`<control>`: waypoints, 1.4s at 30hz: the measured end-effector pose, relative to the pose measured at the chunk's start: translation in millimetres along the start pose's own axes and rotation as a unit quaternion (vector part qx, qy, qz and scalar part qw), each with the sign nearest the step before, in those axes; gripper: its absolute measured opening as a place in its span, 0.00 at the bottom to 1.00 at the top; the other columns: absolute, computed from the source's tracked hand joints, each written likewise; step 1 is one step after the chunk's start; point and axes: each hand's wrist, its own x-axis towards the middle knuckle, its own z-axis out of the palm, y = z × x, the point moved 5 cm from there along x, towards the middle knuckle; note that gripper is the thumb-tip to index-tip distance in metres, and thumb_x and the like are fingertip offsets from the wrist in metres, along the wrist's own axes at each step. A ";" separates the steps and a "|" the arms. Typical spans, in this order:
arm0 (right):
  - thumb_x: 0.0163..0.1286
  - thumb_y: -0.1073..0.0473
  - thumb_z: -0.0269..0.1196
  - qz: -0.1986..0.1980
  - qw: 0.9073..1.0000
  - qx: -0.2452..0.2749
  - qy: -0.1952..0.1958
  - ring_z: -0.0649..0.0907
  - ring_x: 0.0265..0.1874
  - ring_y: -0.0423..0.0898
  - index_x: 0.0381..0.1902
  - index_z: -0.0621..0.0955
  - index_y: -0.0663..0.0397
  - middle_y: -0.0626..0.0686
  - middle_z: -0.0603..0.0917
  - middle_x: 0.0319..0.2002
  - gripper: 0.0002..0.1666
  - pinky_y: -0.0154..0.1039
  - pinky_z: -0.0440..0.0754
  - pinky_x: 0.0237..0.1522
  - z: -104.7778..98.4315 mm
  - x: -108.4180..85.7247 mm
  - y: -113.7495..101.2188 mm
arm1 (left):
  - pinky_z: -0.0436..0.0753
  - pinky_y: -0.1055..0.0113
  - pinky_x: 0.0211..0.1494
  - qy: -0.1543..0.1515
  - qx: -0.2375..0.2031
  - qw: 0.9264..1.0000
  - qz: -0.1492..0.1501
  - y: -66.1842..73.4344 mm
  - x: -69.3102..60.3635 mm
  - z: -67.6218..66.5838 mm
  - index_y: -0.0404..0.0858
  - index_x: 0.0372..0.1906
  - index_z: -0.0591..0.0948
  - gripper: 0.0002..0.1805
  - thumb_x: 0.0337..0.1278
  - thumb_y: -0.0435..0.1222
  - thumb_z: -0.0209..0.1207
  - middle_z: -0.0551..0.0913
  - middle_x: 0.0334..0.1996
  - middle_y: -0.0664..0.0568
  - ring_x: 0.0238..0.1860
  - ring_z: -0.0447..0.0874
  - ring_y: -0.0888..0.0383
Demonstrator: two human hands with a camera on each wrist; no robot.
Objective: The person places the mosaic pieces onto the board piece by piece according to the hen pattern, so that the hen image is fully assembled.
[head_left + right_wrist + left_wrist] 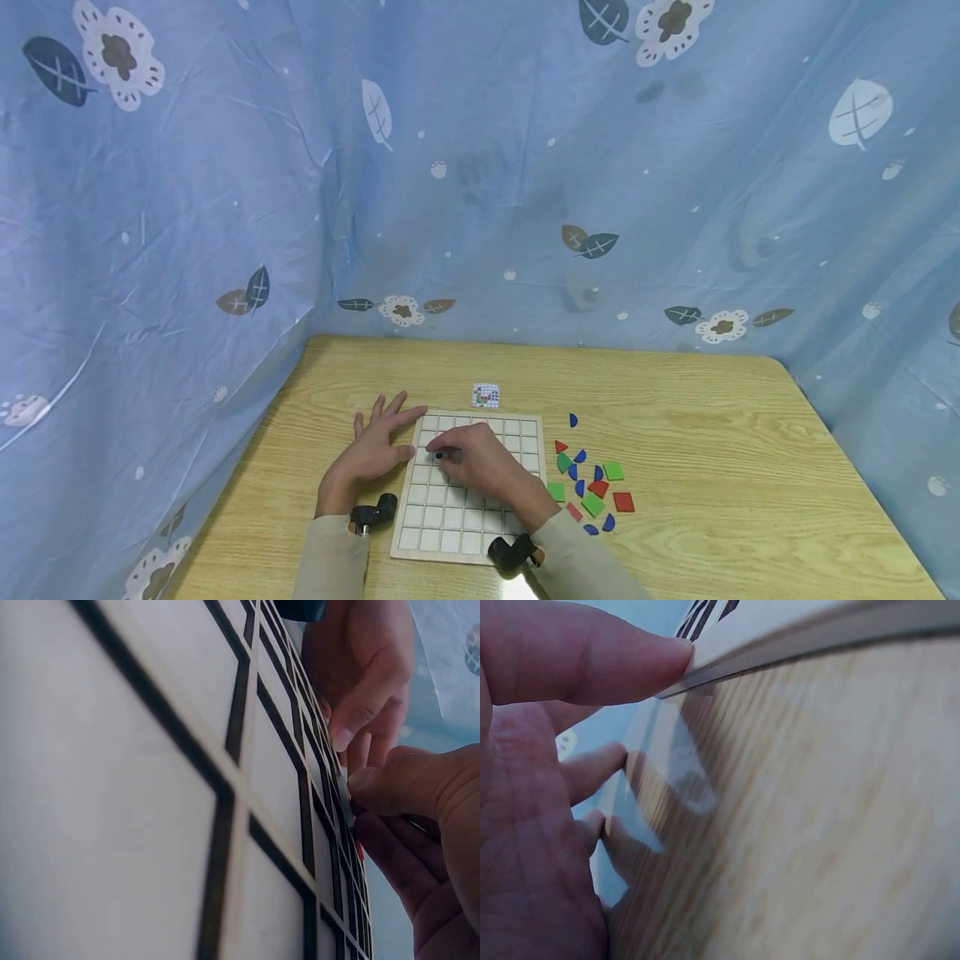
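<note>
A white grid board (452, 518) with a pale wooden frame lies on the table. My left hand (378, 450) rests at its left side with fingers spread; in the left wrist view the thumb (630, 660) touches the board's edge. Over the upper left squares, my right hand (480, 462) pinches a small dark piece (439, 456) between thumb and fingers. Its exact shape is hidden. In the right wrist view the right fingertips are right at the grid, and a bit of red (359, 849) shows beside them.
Right of the board lie loose blue half-circles (608, 522), green squares (613, 471), a red square (623, 502), a red triangle (560, 447) and other shapes. A small picture card (485, 395) lies behind the board. A blue patterned curtain (510, 167) hangs around the wooden table (712, 467).
</note>
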 end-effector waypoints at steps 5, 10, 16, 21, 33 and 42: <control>0.72 0.65 0.73 -0.012 1.000 -0.001 0.008 0.92 0.49 0.37 0.54 0.93 0.52 0.48 0.95 0.50 0.15 0.32 0.89 0.53 -2.9 -3.5 -1.6 | 0.18 0.21 0.78 0.000 -0.003 1.000 0.000 1.3 -0.2 -0.3 0.44 0.81 0.75 0.37 0.67 0.29 0.65 0.48 0.90 0.34 0.88 0.25 0.26; 0.73 0.64 0.73 -0.009 0.999 0.030 0.024 0.93 0.50 0.42 0.55 0.93 0.53 0.47 0.95 0.52 0.15 0.38 0.90 0.56 -17.4 -16.0 -4.1 | 0.18 0.22 0.79 -0.001 -0.001 1.000 -0.003 1.3 0.0 0.2 0.44 0.81 0.75 0.38 0.66 0.30 0.65 0.48 0.90 0.34 0.88 0.25 0.26; 0.73 0.63 0.73 0.032 0.996 0.082 0.031 0.94 0.51 0.48 0.57 0.92 0.52 0.49 0.95 0.53 0.16 0.48 0.91 0.58 -41.3 -44.8 3.8 | 0.18 0.23 0.79 -0.001 0.001 1.000 -0.010 -0.8 1.2 0.4 0.45 0.81 0.74 0.38 0.66 0.31 0.65 0.47 0.90 0.35 0.89 0.25 0.27; 0.71 0.64 0.74 0.059 0.993 0.092 0.048 0.94 0.50 0.47 0.55 0.92 0.53 0.50 0.95 0.52 0.15 0.50 0.92 0.56 -59.1 -78.7 16.4 | 0.17 0.24 0.79 -0.003 -0.004 1.000 -0.009 -2.1 2.3 0.3 0.46 0.82 0.74 0.38 0.67 0.30 0.65 0.46 0.90 0.35 0.88 0.24 0.28; 0.69 0.60 0.78 0.090 0.986 0.078 0.114 0.93 0.43 0.41 0.52 0.93 0.50 0.49 0.96 0.48 0.14 0.39 0.92 0.41 -103.0 -168.1 43.4 | 0.18 0.22 0.79 -0.006 0.005 1.000 -0.010 -3.2 2.0 1.4 0.46 0.82 0.73 0.39 0.67 0.31 0.65 0.45 0.90 0.36 0.88 0.24 0.28; 0.65 0.62 0.80 0.132 0.979 0.086 0.133 0.93 0.44 0.37 0.49 0.93 0.50 0.48 0.96 0.46 0.14 0.34 0.92 0.47 -107.6 -217.9 41.2 | 0.17 0.22 0.78 -0.005 0.003 1.000 -0.007 -1.0 0.7 1.1 0.44 0.83 0.73 0.39 0.67 0.31 0.64 0.45 0.90 0.35 0.88 0.24 0.27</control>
